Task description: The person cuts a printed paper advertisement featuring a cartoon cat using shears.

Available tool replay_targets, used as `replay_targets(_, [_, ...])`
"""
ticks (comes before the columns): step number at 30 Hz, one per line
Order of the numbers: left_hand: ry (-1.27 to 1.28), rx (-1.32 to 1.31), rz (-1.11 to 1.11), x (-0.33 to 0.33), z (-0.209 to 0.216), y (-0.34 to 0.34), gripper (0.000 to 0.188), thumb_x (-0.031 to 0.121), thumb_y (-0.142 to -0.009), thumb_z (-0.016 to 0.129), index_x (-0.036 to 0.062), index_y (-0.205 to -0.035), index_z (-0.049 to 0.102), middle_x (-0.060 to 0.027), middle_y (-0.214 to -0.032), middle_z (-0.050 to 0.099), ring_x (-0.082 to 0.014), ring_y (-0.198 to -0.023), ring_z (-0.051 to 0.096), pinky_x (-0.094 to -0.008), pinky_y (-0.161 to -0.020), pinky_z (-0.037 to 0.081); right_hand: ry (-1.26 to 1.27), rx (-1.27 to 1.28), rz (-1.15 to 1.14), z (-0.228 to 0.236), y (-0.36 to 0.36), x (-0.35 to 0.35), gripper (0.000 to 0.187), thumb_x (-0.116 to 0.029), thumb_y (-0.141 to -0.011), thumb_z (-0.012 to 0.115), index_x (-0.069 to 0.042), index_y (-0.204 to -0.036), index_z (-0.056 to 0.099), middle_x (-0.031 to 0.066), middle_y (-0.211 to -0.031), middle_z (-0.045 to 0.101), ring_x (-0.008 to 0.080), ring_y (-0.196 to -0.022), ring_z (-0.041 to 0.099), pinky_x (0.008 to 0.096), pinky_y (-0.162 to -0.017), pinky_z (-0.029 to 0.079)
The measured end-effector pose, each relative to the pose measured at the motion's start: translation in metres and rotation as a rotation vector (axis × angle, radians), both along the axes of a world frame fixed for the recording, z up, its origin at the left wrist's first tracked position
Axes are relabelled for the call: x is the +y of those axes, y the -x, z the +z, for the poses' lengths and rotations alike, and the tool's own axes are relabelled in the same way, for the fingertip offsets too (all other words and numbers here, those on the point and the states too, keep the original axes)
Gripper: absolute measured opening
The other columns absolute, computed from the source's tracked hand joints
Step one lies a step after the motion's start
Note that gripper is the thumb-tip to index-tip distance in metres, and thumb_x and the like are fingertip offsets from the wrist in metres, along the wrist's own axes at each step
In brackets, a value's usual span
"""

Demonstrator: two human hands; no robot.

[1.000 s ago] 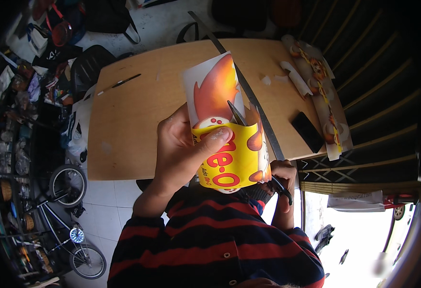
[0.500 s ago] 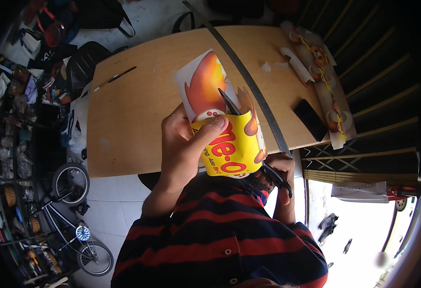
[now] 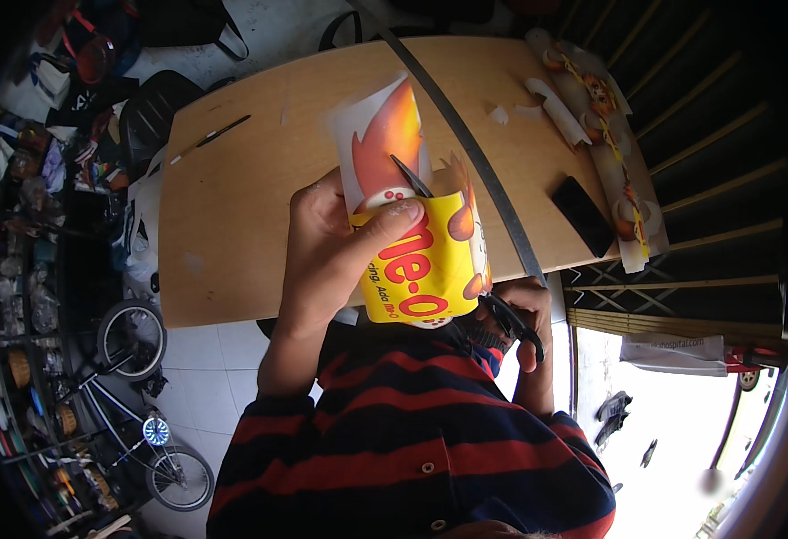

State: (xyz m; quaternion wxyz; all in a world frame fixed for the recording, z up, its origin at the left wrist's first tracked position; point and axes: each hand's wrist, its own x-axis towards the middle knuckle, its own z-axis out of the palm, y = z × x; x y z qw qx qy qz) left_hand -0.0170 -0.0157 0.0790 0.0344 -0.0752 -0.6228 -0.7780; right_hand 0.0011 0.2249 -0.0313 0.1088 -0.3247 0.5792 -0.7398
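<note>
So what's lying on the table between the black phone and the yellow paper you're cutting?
A long grey metal ruler crosses the table between the black phone and the yellow paper, in the head view.

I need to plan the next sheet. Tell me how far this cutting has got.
Done: paper scraps and a cut printed strip lie on the table. In hand: the left hand holds the printed sheet while the right hand works the scissors, blades beside the orange flame shape. Left: the white margin above the flame remains uncut.
</note>
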Motion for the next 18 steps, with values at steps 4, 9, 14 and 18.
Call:
replay_targets(4, [0.024,0.058,0.019,0.006,-0.002,-0.001,0.022,0.012,-0.078,0.066,-0.0022,-0.091,0.056,-0.0060,-0.084,0.062,-0.0096,-0.076,0.059,-0.0233,-0.070,0.047,0.025,-0.006,-0.026,-0.008,-0.001,0.000,0.083,-0.072,-0.049,0.062,0.005,-0.079,0.060,-0.0025,-0.049,0.049,0.0042,-0.040,0.046,0.0167,-0.039,0.032])
replay_targets(9, [-0.087,0.031,0.057,0.008,0.004,-0.004,0.022,0.012,-0.080,0.064,-0.0040,-0.091,0.055,-0.0075,-0.084,0.062,-0.0099,-0.076,0.059,-0.0238,-0.070,0.048,0.085,0.029,-0.025,0.001,-0.003,-0.012,0.082,-0.072,-0.052,0.061,0.006,-0.077,0.060,-0.0021,-0.049,0.049,0.0039,-0.039,0.046,0.0162,-0.039,0.033])
replay_targets(14, [0.012,0.139,0.160,0.007,0.002,-0.003,0.021,0.008,-0.082,0.062,-0.0061,-0.096,0.054,-0.0094,-0.088,0.062,-0.0092,-0.080,0.059,-0.0241,-0.073,0.048,0.090,-0.059,-0.045,0.004,-0.007,-0.016,0.081,-0.071,-0.053,0.062,0.006,-0.076,0.059,-0.0019,-0.048,0.049,0.0039,-0.038,0.045,0.0167,-0.039,0.033])
replay_targets(18, [-0.048,0.183,0.181,0.010,0.001,-0.005,0.025,0.007,-0.082,0.063,-0.0070,-0.100,0.052,-0.0097,-0.092,0.061,-0.0093,-0.083,0.058,-0.0243,-0.075,0.047,0.113,-0.147,-0.025,0.019,-0.011,-0.021,0.081,-0.072,-0.054,0.061,0.006,-0.075,0.059,-0.0015,-0.047,0.048,0.0043,-0.038,0.044,0.0175,-0.038,0.032])
